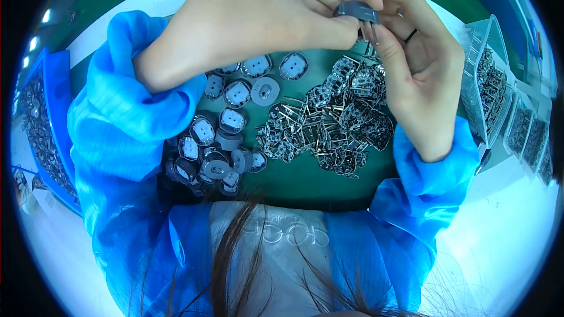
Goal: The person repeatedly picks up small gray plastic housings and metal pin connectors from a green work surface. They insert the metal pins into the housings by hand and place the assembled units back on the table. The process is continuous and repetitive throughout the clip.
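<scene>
Toward the top of the head view, my left hand (pixel 252 26) is closed, pinching a dark grey rounded plastic housing (pixel 356 9) between thumb and fingers. Metal prongs (pixel 369 31) stick down from its underside. My right hand (pixel 424 67) meets it from the other side, thumb and fingers closed around the prongs; a thin black band circles one finger. Whether prongs and housing are joined is hidden by the fingers. Below my left wrist lie several loose grey housings (pixel 216 165), some showing pale inner faces. Between my forearms is a heap of small metal-pronged parts (pixel 346 118).
A green mat (pixel 285 183) covers the work surface. On the left stands a blue bin (pixel 59 114) full of small dark parts. To the right are a clear plastic bin (pixel 492 76) of metal parts and more clear trays (pixel 529 132). Loose hair hangs low in front.
</scene>
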{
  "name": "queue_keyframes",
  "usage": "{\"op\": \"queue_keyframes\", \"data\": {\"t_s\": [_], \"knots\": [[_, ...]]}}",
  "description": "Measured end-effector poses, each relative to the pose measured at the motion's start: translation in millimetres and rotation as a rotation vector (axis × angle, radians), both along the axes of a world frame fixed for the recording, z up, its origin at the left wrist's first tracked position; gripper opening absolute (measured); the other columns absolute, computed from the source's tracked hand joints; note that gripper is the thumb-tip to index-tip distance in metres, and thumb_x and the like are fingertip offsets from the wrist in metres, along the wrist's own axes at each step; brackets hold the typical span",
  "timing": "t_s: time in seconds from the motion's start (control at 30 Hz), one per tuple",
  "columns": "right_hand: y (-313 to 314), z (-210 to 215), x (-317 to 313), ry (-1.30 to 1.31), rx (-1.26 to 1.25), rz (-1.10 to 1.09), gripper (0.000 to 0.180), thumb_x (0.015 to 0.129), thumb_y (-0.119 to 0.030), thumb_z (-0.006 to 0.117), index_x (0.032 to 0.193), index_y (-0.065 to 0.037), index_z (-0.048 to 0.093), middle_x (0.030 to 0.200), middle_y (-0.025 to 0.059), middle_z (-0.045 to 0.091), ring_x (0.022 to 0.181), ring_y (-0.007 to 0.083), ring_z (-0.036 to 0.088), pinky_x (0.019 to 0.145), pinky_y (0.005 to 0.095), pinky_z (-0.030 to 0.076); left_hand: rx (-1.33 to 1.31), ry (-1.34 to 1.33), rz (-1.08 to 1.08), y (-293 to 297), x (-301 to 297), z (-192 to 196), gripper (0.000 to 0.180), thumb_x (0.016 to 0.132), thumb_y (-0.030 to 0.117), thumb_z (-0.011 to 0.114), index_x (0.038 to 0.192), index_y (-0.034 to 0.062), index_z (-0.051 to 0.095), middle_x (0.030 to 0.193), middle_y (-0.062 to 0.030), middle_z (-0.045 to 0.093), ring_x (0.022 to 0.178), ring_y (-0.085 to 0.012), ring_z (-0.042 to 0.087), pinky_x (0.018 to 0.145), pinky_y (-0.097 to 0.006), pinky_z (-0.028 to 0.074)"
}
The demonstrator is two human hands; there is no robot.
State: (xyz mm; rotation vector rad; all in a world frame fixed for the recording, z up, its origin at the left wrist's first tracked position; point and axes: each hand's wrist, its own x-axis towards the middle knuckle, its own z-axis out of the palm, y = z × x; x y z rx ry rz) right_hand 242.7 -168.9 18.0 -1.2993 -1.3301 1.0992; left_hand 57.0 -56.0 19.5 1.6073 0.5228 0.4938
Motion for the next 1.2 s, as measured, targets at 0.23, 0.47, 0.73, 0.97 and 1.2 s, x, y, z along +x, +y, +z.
{"op": "queue_keyframes", "data": {"t_s": [0.23, 0.47, 0.73, 0.97, 1.2], "knots": [[6.0, -11.4, 7.1, 0.104, 0.063, -0.044, 0.037, 0.1, 0.006, 0.059, 0.137, 0.013, 0.054, 0.121, 0.0202, 0.069, 0.112, 0.0223, 0.068, 0.097, 0.031, 0.054, 0.196, 0.055, 0.026, -9.0, 9.9, 27.0, 0.034, 0.08, 0.0, 0.081, 0.113, -0.0039, 0.07, 0.1, -0.0147, 0.075, 0.09, -0.0147, 0.074, 0.083, -0.026, 0.063], [10.3, 16.7, 3.8, -0.284, 0.292, -0.12, 0.029, 0.088, 0.004, 0.076, 0.116, 0.003, 0.069, 0.119, 0.0144, 0.069, 0.109, 0.021, 0.069, 0.092, 0.0338, 0.058, -0.015, -0.069, -0.088, 12.9, 3.9, -6.7, 0.036, 0.083, 0.0, 0.085, 0.115, -0.0048, 0.071, 0.1, -0.0143, 0.075, 0.088, -0.0135, 0.073, 0.081, -0.027, 0.064], [5.1, 16.3, 8.5, -0.727, 0.43, -0.138, 0.019, 0.087, 0.007, 0.076, 0.106, 0.002, 0.075, 0.102, 0.0084, 0.074, 0.095, 0.0175, 0.072, 0.08, 0.0302, 0.06, -0.005, -0.006, -0.075, 0.1, 9.8, 4.7, 0.029, 0.085, 0.004, 0.085, 0.109, -0.0069, 0.071, 0.096, -0.0129, 0.075, 0.086, -0.0128, 0.073, 0.079, -0.027, 0.064], [6.0, 4.8, 9.8, -0.625, 0.441, -0.212, 0.015, 0.091, 0.01, 0.071, 0.105, 0.004, 0.071, 0.102, 0.0079, 0.073, 0.097, 0.0158, 0.071, 0.081, 0.0298, 0.062, 0.275, -0.191, 0.007, -6.2, 6.4, -14.1, 0.028, 0.087, 0.009, 0.084, 0.106, -0.0066, 0.071, 0.084, -0.0162, 0.074, 0.072, -0.0179, 0.074, 0.072, -0.029, 0.064], [5.1, 2.4, 11.0, -0.548, 0.398, -0.259, 0.022, 0.092, 0.01, 0.071, 0.113, 0.004, 0.068, 0.102, 0.0081, 0.071, 0.097, 0.0166, 0.07, 0.086, 0.031, 0.061, 0.306, -0.177, 0.007, -3.9, 4.2, -14.0, 0.037, 0.09, 0.008, 0.08, 0.12, -0.01, 0.067, 0.088, -0.0215, 0.074, 0.077, -0.0236, 0.076, 0.078, -0.03, 0.065]]}}
